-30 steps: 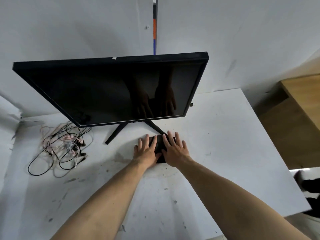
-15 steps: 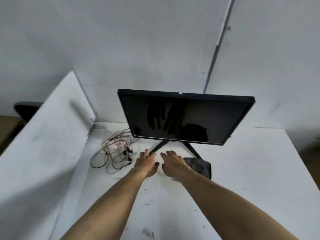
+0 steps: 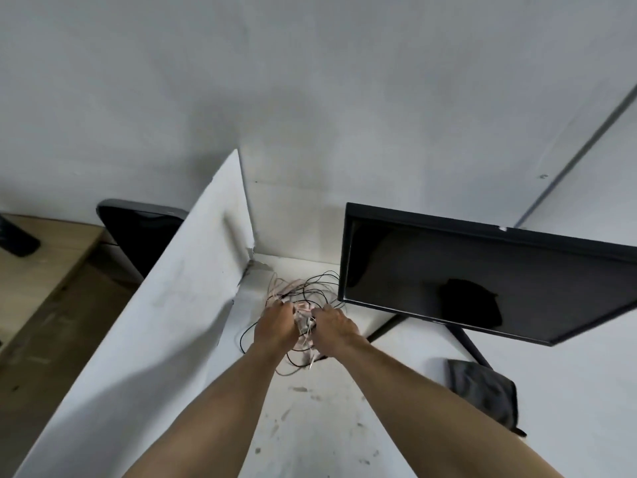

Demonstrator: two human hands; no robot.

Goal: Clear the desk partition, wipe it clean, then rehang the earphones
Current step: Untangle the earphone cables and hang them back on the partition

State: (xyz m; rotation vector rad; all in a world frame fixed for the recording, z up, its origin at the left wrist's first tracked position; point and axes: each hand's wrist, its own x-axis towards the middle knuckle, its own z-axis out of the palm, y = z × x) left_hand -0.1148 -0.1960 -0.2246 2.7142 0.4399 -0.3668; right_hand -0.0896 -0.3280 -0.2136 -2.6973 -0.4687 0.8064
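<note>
A tangle of pink and black wired earphones (image 3: 303,298) lies on the white desk in the corner beside the partition. My left hand (image 3: 275,326) and my right hand (image 3: 332,326) both rest on the tangle with fingers curled into the cords. The white desk partition (image 3: 165,319) rises on the left with nothing hanging on it. A dark grey cloth (image 3: 482,388) lies folded on the desk at the right, below the monitor, apart from both hands.
A black monitor (image 3: 482,274) on a V-shaped stand (image 3: 465,339) tilts over the desk at the right. The white desk (image 3: 327,426) shows dark smudges. Beyond the partition stand a black chair back (image 3: 138,229) and a wooden desk (image 3: 41,257).
My hands left the cloth near the monitor stand and moved left onto the earphones tangle. The view swung left, showing the partition.
</note>
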